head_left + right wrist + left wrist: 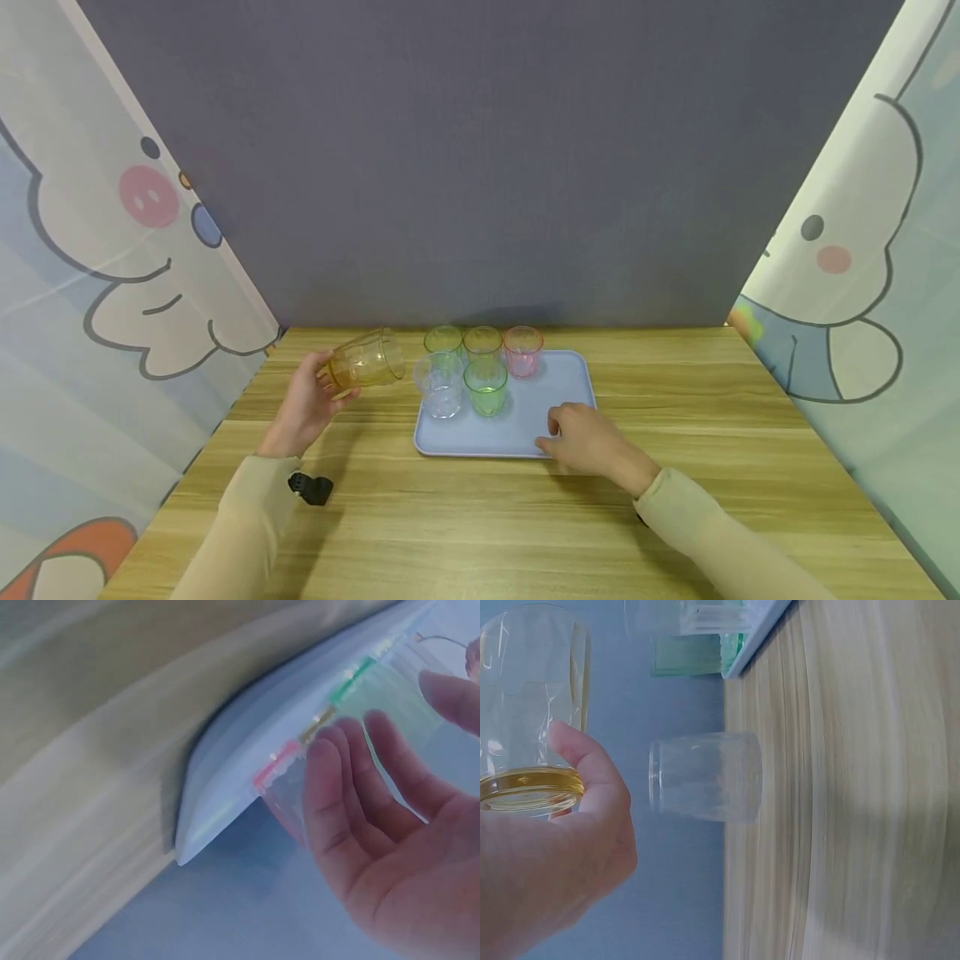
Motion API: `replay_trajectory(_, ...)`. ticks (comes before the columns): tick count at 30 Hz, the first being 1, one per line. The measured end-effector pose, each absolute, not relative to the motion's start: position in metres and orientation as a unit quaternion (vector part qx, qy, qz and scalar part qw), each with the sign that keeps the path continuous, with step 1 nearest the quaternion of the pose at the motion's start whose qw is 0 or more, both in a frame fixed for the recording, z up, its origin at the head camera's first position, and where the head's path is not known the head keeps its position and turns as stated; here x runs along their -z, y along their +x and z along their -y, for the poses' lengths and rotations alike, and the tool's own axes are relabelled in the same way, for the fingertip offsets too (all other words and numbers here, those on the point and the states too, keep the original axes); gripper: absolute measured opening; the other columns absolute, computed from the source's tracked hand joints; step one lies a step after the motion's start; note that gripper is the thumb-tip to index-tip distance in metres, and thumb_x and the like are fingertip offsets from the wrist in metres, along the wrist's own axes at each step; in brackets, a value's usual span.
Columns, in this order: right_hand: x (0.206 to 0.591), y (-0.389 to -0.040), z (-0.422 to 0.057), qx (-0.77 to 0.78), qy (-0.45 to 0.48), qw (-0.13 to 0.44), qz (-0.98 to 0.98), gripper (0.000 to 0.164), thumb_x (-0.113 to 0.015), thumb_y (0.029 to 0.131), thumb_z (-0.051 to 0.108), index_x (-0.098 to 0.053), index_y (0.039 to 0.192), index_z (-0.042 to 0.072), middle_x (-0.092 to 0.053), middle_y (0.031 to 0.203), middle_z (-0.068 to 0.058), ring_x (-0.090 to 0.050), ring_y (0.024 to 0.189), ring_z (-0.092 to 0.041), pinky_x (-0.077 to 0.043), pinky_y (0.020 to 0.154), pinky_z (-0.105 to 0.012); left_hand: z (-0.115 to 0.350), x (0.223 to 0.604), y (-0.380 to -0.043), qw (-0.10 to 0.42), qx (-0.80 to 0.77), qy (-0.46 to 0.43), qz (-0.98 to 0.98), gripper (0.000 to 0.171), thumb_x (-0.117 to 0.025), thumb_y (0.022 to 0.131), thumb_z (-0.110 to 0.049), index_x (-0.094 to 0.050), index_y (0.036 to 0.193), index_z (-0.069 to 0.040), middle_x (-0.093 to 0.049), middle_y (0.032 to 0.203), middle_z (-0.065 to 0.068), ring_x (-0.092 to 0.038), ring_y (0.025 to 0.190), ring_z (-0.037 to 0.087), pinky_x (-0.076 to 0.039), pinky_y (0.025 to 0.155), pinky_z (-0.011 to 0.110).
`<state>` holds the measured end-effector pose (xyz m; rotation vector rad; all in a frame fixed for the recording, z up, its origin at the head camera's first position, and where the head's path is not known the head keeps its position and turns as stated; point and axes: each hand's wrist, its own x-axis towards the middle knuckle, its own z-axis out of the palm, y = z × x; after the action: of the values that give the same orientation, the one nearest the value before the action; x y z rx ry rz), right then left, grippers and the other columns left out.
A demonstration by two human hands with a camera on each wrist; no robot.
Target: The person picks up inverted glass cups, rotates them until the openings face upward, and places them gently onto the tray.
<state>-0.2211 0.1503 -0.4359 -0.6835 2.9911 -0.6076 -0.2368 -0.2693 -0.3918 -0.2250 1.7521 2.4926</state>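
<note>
My left hand (303, 408) grips an amber glass (352, 367) by its base end, tilted nearly sideways with its mouth to the right, left of the tray. On the blue tray (525, 425) stand a pink glass (522, 354), a yellow glass (482, 337) and a yellow-green glass (443, 337) at the back. In front of them are a clear glass (442, 396) and a green glass (487, 396). Over the tray's front right corner hovers my right hand (588, 442), fingers loosely bent, holding nothing. Whether it touches the rim I cannot tell.
In the left wrist view another clear glass (705, 778) stands on the wooden table (870, 780), beyond the held one. A dark grey panel (480, 167) rises at the table's back edge. Curtains with cartoon figures (150, 196) hang on both sides.
</note>
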Motion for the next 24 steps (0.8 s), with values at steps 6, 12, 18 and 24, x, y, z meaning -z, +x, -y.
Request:
replay_trajectory(6,0.426,-0.224,-0.149,0.244,-0.224,-0.025,-0.943,0.027,-0.077,0.088,0.032,-0.069,0.094,0.007,-0.066,0.09,-0.004,-0.058,0.078,-0.015,-0.052,0.071,-0.037,0.264,0.392,-0.235,0.046,-0.817,-0.067,-0.571,0.02,-0.039,0.109,-0.036,-0.043,0.117,-0.018,-0.048,0.117,0.002,-0.053,0.102,0.017,-0.052,0.089,0.033)
replay_trajectory(12,0.421,-0.225,-0.147,0.301,-0.222,-0.043,-0.926,0.04,-0.075,0.09,0.034,-0.068,0.116,0.005,-0.067,0.11,-0.01,-0.063,0.097,-0.027,-0.053,0.082,-0.042,0.256,0.391,-0.234,0.051,-0.812,-0.056,-0.579,0.024,-0.039,0.109,-0.037,-0.042,0.12,-0.016,-0.05,0.117,0.002,-0.054,0.103,0.016,-0.051,0.094,0.035)
replay_trajectory(18,0.418,-0.224,-0.145,0.368,-0.227,-0.058,-0.9,0.052,-0.075,0.091,0.035,-0.062,0.132,0.006,-0.062,0.126,-0.007,-0.061,0.111,-0.033,-0.054,0.089,-0.046,0.247,0.39,-0.232,0.054,-0.815,-0.055,-0.574,0.022,-0.04,0.109,-0.035,-0.046,0.115,-0.015,-0.052,0.107,0.001,-0.055,0.094,0.014,-0.052,0.09,0.034)
replay_trajectory(24,0.418,-0.227,-0.144,0.397,-0.233,-0.066,-0.885,0.055,-0.076,0.091,0.035,-0.06,0.135,0.007,-0.061,0.13,-0.008,-0.059,0.111,-0.028,-0.055,0.089,-0.048,0.238,0.388,-0.23,0.053,-0.81,-0.045,-0.582,0.024,-0.039,0.109,-0.033,-0.046,0.118,-0.013,-0.054,0.102,0.0,-0.056,0.091,0.014,-0.053,0.086,0.032)
